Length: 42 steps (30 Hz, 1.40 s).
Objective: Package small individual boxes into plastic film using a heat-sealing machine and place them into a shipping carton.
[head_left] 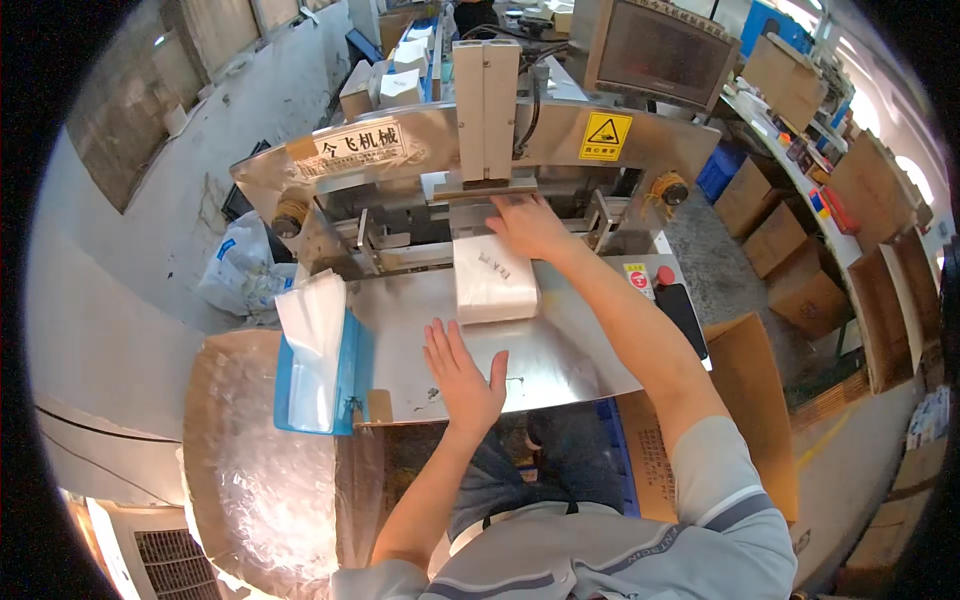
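On the steel worktop (pixel 420 350) of a machine lies a white packet in clear plastic film (pixel 495 285), with dark marks on its top. The film's far end reaches toward a horizontal press bar (pixel 485 188). My right hand (pixel 525 228) rests over that far end, its fingers stretched leftward across the film close to the bar. The underside of those fingers is hidden. Nearer to me, my left hand (pixel 463 380) hovers by the packet's near left corner, fingers extended and thumb apart, with nothing in it.
A blue bin (pixel 350 375) of clear bags (pixel 312 325) hangs at the worktop's left. Below stands a large carton (pixel 240 345) lined with plastic. On the right are a red button (pixel 665 275), a dark phone-like slab (pixel 682 318) and an open carton (pixel 755 400).
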{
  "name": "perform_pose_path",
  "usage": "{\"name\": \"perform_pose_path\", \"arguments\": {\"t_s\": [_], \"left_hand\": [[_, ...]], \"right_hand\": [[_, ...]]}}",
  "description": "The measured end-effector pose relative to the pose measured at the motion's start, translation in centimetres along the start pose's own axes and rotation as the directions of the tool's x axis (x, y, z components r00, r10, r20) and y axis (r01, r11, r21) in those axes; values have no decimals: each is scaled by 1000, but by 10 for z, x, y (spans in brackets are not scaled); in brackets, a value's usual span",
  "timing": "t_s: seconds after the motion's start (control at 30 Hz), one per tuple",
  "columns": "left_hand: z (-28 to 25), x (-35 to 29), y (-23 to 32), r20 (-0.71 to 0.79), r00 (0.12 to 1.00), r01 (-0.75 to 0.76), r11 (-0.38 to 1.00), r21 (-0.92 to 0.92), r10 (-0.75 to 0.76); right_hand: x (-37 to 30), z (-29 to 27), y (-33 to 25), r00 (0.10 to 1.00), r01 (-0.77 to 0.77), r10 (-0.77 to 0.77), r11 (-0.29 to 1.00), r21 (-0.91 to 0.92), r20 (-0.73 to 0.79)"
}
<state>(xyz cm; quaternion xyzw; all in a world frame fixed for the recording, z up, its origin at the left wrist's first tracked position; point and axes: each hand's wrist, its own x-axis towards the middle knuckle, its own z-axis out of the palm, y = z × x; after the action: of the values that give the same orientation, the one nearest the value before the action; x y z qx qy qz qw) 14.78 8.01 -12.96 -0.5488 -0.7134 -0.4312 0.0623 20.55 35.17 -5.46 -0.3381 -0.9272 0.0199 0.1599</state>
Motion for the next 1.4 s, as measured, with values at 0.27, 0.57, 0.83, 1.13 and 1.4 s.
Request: {"name": "perform_pose_path", "arguments": {"t_s": [0.27, 0.57, 0.83, 1.13, 1.4], "left_hand": [[-3, -2, -6, 23, 1000, 6, 1000, 0, -6], [4, 1, -10, 57, 998, 18, 998, -64, -14], [23, 69, -33, 170, 889, 449, 735, -508, -426], [24, 77, -21, 290, 842, 517, 528, -674, -454], [14, 71, -6, 690, 642, 750, 87, -656, -333]], "right_hand": [[-73, -5, 1, 985, -146, 173, 761, 632, 19], [-135, 5, -11, 953, -281, 264, 580, 764, 150], [-130, 33, -8, 934, -310, 322, 504, 806, 158], [-136, 33, -11, 875, -376, 399, 198, 905, 276], [-213, -18, -4, 895, -338, 324, 46, 940, 306]]}}
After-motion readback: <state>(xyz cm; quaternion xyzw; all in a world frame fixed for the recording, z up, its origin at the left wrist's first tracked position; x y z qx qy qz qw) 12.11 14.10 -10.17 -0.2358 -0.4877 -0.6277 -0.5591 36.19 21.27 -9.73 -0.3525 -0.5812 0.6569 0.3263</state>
